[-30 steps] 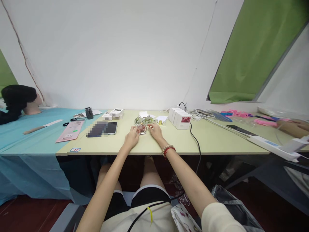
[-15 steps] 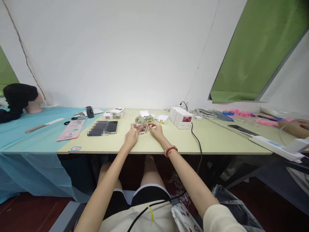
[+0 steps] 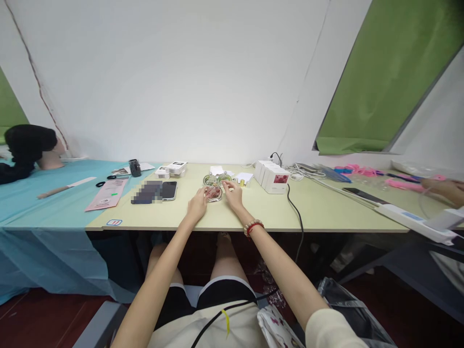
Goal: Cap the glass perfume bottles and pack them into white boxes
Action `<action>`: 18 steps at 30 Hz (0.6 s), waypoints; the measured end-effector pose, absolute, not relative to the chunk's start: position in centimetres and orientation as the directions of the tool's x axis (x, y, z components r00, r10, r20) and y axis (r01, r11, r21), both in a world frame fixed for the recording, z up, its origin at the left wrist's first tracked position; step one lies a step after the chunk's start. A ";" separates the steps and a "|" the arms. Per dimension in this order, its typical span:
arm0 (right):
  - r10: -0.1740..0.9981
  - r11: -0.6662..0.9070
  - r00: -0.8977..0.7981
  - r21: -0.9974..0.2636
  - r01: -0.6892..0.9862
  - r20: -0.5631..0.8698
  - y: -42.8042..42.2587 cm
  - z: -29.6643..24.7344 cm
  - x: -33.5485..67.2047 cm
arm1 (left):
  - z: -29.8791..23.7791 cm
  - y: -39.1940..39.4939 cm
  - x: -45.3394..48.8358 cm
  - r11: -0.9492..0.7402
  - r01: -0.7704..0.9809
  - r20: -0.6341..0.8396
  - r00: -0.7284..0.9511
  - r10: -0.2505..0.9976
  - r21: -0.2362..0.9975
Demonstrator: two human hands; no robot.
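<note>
Both hands rest far out on the pale green table [image 3: 326, 212], set either side of a small round clear case [image 3: 213, 193] with pinkish contents that lies flat on the tabletop, a little left of the middle. The left hand [image 3: 196, 205] has its fingertips against the case's left edge, and the right hand [image 3: 233, 195], with a beaded bracelet [image 3: 253, 225] at the wrist, has its fingers at the right edge. The case is small in the view, so I cannot tell whether either grip is clamped on it or merely touching it. Just behind it sit two more round cases [image 3: 216, 180] with greenish contents, side by side. A phone [image 3: 168, 191] lies to the left, near the left hand. White boxes [image 3: 271, 178] stand to the right, with a black cable [image 3: 294, 209] running past them and over the table's near edge. At the far right, another person's hand [image 3: 445, 189] rests on the table, well apart.
</note>
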State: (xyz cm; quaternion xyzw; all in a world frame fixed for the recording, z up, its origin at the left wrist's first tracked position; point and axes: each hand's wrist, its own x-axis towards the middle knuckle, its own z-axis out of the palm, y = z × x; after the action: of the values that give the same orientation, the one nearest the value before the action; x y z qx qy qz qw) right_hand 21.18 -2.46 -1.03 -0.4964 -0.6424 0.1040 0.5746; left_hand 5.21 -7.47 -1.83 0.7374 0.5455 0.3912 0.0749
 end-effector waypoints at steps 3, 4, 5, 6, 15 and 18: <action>0.700 0.507 0.163 -0.645 0.571 0.695 -3.4 -0.5 20.8 | -1.9 -7.5 5.2 -0.404 0.738 0.487 0.118 0.865 0.540; 0.670 0.530 0.170 -0.627 0.571 0.722 -3.7 -0.3 20.7 | -1.9 -7.4 5.2 -0.410 0.735 0.485 0.126 0.866 0.541; 0.637 0.553 0.184 -0.610 0.567 0.749 -4.1 -0.2 20.6 | -2.0 -7.4 5.2 -0.419 0.729 0.486 0.136 0.863 0.541; 0.606 0.574 0.199 -0.596 0.562 0.770 -4.3 0.0 20.5 | -2.0 -7.4 5.2 -0.434 0.721 0.491 0.149 0.858 0.540; 0.537 0.675 0.085 -0.488 0.553 0.839 -4.6 -0.3 19.7 | -2.3 -7.2 5.2 -0.507 0.685 0.510 0.226 0.830 0.522; 0.498 0.698 0.082 -0.455 0.553 0.863 -4.4 -0.4 19.7 | -2.2 -7.3 5.2 -0.502 0.692 0.504 0.225 0.833 0.520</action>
State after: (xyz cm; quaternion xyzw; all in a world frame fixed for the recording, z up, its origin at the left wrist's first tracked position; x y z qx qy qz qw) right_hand 19.73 -4.41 -0.44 -0.3879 -0.6770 -0.0220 0.6251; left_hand 5.15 -7.32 -2.15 0.7772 0.4906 0.3830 0.0926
